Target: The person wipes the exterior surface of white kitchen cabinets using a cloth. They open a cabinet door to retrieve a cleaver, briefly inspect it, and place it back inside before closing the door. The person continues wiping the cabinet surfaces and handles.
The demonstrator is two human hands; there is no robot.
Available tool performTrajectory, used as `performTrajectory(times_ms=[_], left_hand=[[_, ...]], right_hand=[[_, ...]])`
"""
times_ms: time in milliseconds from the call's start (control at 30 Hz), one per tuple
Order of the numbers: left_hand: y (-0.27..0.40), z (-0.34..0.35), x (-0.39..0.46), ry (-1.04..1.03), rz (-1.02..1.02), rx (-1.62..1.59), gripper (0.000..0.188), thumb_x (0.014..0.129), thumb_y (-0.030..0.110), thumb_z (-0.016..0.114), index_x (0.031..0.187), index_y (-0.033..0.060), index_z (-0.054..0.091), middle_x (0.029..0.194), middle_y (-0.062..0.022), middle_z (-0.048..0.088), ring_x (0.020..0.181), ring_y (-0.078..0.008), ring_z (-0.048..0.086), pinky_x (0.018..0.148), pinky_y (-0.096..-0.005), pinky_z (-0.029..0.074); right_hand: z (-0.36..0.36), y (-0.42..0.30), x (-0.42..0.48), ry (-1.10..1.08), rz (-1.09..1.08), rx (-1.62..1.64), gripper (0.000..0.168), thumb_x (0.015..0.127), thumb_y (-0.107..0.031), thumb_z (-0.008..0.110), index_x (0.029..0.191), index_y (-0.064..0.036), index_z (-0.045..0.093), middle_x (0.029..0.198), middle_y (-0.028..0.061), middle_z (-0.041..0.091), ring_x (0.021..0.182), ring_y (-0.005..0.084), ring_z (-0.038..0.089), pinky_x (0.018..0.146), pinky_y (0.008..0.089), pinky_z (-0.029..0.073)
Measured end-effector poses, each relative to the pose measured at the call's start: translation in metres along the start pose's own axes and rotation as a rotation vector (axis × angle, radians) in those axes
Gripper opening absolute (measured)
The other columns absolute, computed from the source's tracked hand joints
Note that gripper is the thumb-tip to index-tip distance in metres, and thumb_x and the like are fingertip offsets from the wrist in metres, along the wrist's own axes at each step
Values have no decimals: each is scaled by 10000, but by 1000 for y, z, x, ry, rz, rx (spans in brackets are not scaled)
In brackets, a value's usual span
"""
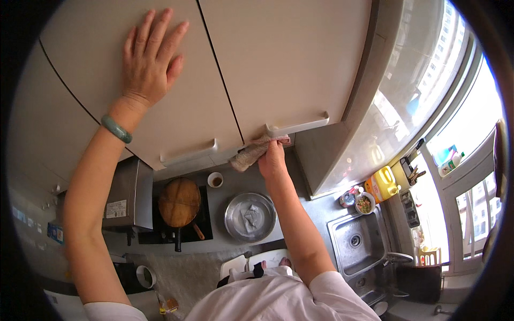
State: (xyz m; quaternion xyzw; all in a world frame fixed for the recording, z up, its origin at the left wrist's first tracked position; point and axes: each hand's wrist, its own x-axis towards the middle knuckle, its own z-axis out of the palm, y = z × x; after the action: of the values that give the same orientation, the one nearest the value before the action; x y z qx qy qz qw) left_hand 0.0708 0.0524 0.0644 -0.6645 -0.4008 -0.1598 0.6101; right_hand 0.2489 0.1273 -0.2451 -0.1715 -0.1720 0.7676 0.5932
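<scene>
My left hand (150, 60) rests spread on the face of a beige cabinet door (92, 44), holding nothing, with a green bangle (116, 129) around the wrist. Lower and to the right, my right hand (273, 159) grips a greyish cleaning cloth (251, 153) with a pink edge. That cloth is at the lower edge of the right cabinet door (289, 60), by the left end of its white handle (299, 126). Part of the cloth hides behind my fingers. A second white handle (188, 152) sits on the left door's lower part.
Below are a round metal basin (233, 230) holding a pale cloth, a pan with a wooden lid (179, 200) on a black cooktop, and a small cup (215, 179). Right of these stand a double steel sink (357, 257), a food bowl (365, 203) and a yellow oil jug (383, 184). My feet are on a white stool (235, 265).
</scene>
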Motion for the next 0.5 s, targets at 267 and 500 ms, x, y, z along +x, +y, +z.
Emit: performTrajectory(times_ms=[267,500], left_hand=[[0,-3,-9,-45,-25,28,552,901,286,494,1435,215,377,1523,-58,284,1400,-282,255,1108,-475,215],[-1,1,-2,-3,12,21,529,912,280,474,1427,185,395,1508,-84,314,1388,-302,278,1108,-480,213]], right_hand=[[-29,-105,32,40,8,248,330,952,-366,526,1150,-102,543,1091,60,607,990,237,585,875,411,503],[-7,-17,2,35,-6,46,334,934,-276,567,1197,-85,489,1124,58,566,1003,236,581,893,439,488]])
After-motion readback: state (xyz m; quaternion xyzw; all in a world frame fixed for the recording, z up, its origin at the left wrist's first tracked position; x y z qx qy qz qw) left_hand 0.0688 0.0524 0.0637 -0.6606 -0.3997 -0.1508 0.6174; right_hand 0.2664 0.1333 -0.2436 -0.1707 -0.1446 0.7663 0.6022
